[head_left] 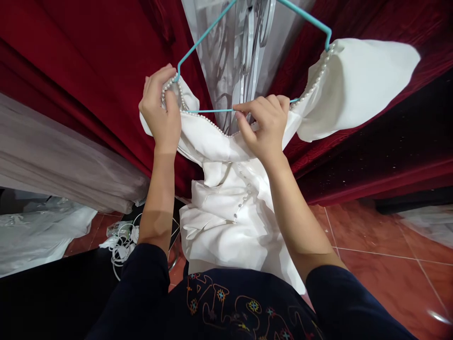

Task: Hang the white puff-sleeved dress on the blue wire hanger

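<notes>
A white dress (226, 208) with a pearl-trimmed neckline and a row of small buttons hangs on a turquoise hanger (208, 111) in front of me. My left hand (160, 111) is closed around the dress's left shoulder where it meets the hanger's left end. My right hand (267, 123) pinches the neckline and the hanger's lower bar near the middle. The dress's right sleeve (357, 85) puffs out at the hanger's right end.
Dark red velvet curtains (88, 61) hang on both sides, with clear plastic garment covers (244, 52) between them. Grey fabric (60, 165) and white cloth (35, 231) lie at left, white cables (122, 243) on the red tiled floor (382, 255).
</notes>
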The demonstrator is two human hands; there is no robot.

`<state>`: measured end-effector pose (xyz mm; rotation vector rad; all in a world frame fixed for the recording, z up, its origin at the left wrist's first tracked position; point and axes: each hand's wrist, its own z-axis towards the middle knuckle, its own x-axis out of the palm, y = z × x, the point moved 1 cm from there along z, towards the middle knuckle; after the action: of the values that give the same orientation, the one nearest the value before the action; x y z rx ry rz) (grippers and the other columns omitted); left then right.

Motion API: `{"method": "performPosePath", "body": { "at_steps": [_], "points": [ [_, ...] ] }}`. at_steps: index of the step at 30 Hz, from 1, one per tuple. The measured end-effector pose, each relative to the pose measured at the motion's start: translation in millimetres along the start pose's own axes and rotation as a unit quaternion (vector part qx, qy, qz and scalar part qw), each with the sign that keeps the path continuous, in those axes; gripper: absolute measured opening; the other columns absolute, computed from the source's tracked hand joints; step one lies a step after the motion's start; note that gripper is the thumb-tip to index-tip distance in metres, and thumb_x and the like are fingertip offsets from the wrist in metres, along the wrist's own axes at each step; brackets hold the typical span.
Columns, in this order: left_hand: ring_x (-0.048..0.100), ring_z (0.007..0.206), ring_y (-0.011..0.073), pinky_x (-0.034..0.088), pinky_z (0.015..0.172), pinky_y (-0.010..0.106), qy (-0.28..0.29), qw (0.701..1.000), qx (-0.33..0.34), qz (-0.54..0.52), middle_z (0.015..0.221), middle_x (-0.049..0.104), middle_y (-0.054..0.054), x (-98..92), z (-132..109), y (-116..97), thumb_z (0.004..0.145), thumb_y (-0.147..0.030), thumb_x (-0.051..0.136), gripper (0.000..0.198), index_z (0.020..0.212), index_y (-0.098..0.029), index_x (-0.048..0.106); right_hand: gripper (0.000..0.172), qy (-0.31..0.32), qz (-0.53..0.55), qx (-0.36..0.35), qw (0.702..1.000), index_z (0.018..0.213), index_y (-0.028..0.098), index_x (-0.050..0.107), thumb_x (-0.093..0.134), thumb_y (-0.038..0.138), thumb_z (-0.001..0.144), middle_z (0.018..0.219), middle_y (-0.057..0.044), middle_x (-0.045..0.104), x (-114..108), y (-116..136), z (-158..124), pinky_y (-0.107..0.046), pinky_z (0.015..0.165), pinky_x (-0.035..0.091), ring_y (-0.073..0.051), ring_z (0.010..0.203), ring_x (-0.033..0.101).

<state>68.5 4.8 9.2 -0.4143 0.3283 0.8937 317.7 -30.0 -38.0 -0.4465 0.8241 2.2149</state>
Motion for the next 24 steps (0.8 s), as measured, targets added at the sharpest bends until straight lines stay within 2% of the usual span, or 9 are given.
{"method": "performPosePath", "body": {
  "at_steps": [3,4,7,10,13,15,17,21,24],
  "points": [
    [0.061,0.105,0.0090,0.050,0.100,0.030,-0.090,0.995,-0.019,-0.029,0.108,0.070,-0.007,-6.6,5.9,18.2,0.120,-0.027,0.034,0.031,0.110,-0.022,0.063,0.040,0.006,-0.004,-0.015,1.000,0.105,0.032,0.070,0.039,0.058,0.105,0.093,-0.005,0.071,-7.4,-9.1,3.5,-0.056,0.109,0.044,-0.027,0.100,0.062],
    [0.062,0.100,0.0089,0.051,0.096,0.029,-0.096,0.994,-0.032,-0.033,0.102,0.071,-0.007,-10.6,6.3,24.8,0.119,-0.032,0.039,0.032,0.105,-0.020,0.065,0.041,0.006,-0.002,-0.021,1.000,0.104,0.031,0.070,0.040,0.058,0.105,0.092,-0.005,0.070,-9.4,-11.8,4.5,-0.056,0.108,0.044,-0.027,0.100,0.063],
    [0.066,0.093,0.0098,0.053,0.090,0.028,-0.078,0.989,-0.119,-0.037,0.096,0.076,-0.004,-24.5,-0.8,42.8,0.115,-0.036,0.050,0.034,0.098,-0.015,0.071,0.035,0.004,0.015,-0.046,0.999,0.104,0.029,0.071,0.044,0.052,0.105,0.090,-0.006,0.068,-10.8,-16.8,6.0,-0.053,0.107,0.044,-0.027,0.099,0.062],
    [0.070,0.087,0.0105,0.055,0.082,0.027,-0.023,0.977,-0.204,-0.052,0.090,0.078,-0.002,-32.8,-20.9,46.4,0.104,-0.027,0.060,0.020,0.096,-0.014,0.074,0.030,-0.011,0.037,-0.062,0.997,0.107,0.029,0.072,0.045,0.042,0.106,0.090,-0.006,0.067,-6.8,-17.1,4.9,-0.051,0.105,0.044,-0.026,0.096,0.062],
    [0.075,0.092,0.0159,0.058,0.083,0.027,0.104,0.969,-0.202,-0.093,0.097,0.081,0.000,-31.8,-43.2,25.8,0.092,-0.015,0.058,0.022,0.098,-0.016,0.078,0.029,-0.020,0.063,-0.076,0.995,0.109,0.030,0.072,0.045,0.040,0.106,0.091,-0.005,0.068,-2.4,-15.7,2.9,-0.050,0.102,0.044,-0.024,0.092,0.061],
    [0.076,0.097,0.0192,0.059,0.088,0.029,0.195,0.962,-0.152,-0.113,0.105,0.081,0.002,-29.9,-53.4,0.2,0.089,-0.011,0.054,0.029,0.102,-0.017,0.080,0.030,-0.022,0.078,-0.080,0.994,0.109,0.030,0.073,0.045,0.041,0.107,0.091,-0.005,0.068,-0.9,-15.1,2.2,-0.050,0.101,0.044,-0.024,0.091,0.061],
    [0.077,0.098,0.0199,0.060,0.092,0.030,0.229,0.960,-0.091,-0.131,0.108,0.081,0.002,-29.2,-57.0,-29.2,0.090,-0.010,0.054,0.033,0.106,-0.018,0.081,0.030,-0.021,0.080,-0.077,0.994,0.110,0.030,0.073,0.044,0.041,0.107,0.090,-0.004,0.068,-0.5,-15.2,2.3,-0.049,0.101,0.045,-0.024,0.091,0.062],
    [0.072,0.114,0.0216,0.058,0.106,0.040,0.148,0.979,0.027,-0.135,0.116,0.078,0.000,-29.2,-42.8,-72.6,0.097,-0.013,0.055,0.029,0.107,-0.026,0.079,0.028,-0.014,0.065,-0.064,0.996,0.110,0.031,0.072,0.045,0.040,0.106,0.092,-0.005,0.069,-0.7,-15.6,3.2,-0.052,0.105,0.045,-0.024,0.096,0.064],
    [0.066,0.127,0.0226,0.052,0.115,0.043,0.085,0.989,0.049,-0.114,0.128,0.073,0.000,-21.1,-26.9,-74.7,0.100,-0.016,0.055,0.027,0.114,-0.028,0.075,0.029,-0.011,0.061,-0.068,0.996,0.113,0.032,0.071,0.044,0.037,0.106,0.100,-0.005,0.071,-1.6,-15.7,1.2,-0.054,0.108,0.045,-0.025,0.101,0.065]
  ]
}}
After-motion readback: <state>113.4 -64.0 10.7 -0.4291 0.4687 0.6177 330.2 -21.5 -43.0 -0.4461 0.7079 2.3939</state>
